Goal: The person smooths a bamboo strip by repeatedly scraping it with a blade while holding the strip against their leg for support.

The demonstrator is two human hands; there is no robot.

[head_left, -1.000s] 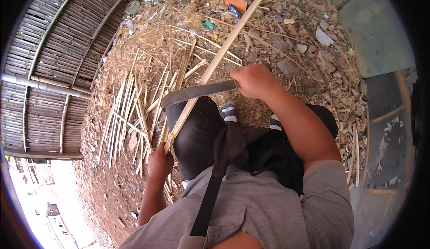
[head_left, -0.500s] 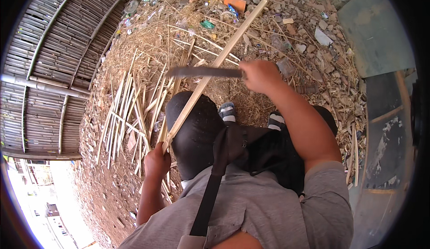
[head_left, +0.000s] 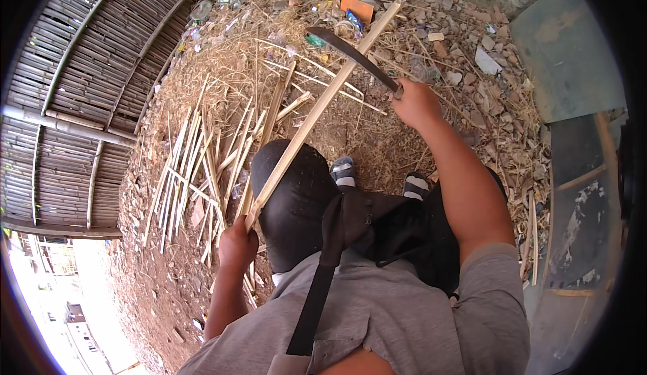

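Observation:
My left hand (head_left: 238, 243) is closed around the near end of a long, pale bamboo strip (head_left: 322, 104). The strip slants up and to the right, passing over my left knee (head_left: 296, 196) toward the rubble at the back. In my right hand (head_left: 417, 104), fingers wrapped round its handle, is a machete (head_left: 355, 55) with a dark, slightly curved blade. Its blade lies across the far half of the strip, tip pointing to the upper left. Whether the blade touches the strip I cannot tell.
Several split bamboo strips (head_left: 180, 172) lie in a loose pile left of my knee. Straw, broken brick and litter, with an orange piece (head_left: 357, 9), cover the ground ahead. A bamboo slat wall (head_left: 74, 58) stands at left, a grey-green panel (head_left: 566, 51) at right.
My right hand has moved forward and slightly right, carrying the machete farther along the strip. The blade has turned from nearly level to slanting up leftward. My left hand stays in place.

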